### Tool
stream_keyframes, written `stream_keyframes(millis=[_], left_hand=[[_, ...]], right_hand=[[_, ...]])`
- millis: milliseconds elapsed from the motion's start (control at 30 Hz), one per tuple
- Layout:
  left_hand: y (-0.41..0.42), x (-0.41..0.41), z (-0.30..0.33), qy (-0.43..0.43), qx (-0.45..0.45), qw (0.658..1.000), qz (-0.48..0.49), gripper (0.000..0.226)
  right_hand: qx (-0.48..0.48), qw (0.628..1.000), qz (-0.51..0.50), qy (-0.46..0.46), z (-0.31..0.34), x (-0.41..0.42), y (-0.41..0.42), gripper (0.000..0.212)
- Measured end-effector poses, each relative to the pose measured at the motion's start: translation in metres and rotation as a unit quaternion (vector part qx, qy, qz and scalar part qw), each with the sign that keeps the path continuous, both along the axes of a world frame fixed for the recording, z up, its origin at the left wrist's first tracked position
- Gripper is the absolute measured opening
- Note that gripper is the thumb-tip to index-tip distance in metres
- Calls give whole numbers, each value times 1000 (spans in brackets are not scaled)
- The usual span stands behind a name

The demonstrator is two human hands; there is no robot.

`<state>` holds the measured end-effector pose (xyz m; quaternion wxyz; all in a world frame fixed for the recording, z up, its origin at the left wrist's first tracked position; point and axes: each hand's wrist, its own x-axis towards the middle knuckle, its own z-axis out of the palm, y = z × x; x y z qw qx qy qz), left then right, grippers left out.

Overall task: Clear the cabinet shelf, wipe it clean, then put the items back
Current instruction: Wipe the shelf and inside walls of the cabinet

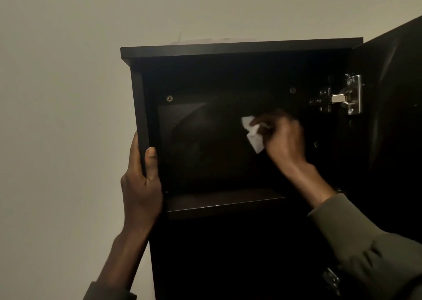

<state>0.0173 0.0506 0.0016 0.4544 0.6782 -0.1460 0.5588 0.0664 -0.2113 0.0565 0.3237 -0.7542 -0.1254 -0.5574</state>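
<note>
A dark cabinet (239,48) stands open against a pale wall, and its top compartment holds no items that I can see. The shelf (223,202) shows as a dark board at the compartment's bottom. My right hand (283,137) is inside the compartment and grips a crumpled white tissue (253,134), held up near the back panel, above the shelf. My left hand (141,181) grips the cabinet's left side panel, thumb on the front edge and fingers round the outside.
The cabinet door (395,117) hangs open at the right on a metal hinge (342,97). Two screws sit on the back panel. Below the shelf the cabinet is too dark to make out. Bare wall lies left and above.
</note>
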Motion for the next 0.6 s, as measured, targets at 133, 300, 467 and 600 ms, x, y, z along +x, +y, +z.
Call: stream_keyframes(millis=[133, 300, 467, 600], left_hand=[[-2, 1, 0, 3, -2, 1000, 6, 58], [-1, 1, 0, 11, -4, 1000, 6, 56], [0, 1, -1, 2, 0, 1000, 0, 60], [-2, 1, -1, 0, -5, 1000, 2, 56]], right_hand=[[28, 998, -47, -14, -9, 3, 3, 24], [-176, 984, 20, 24, -26, 2, 48, 17], [52, 981, -184, -10, 14, 3, -24, 15], [-11, 994, -109, -7, -1, -7, -2, 17]])
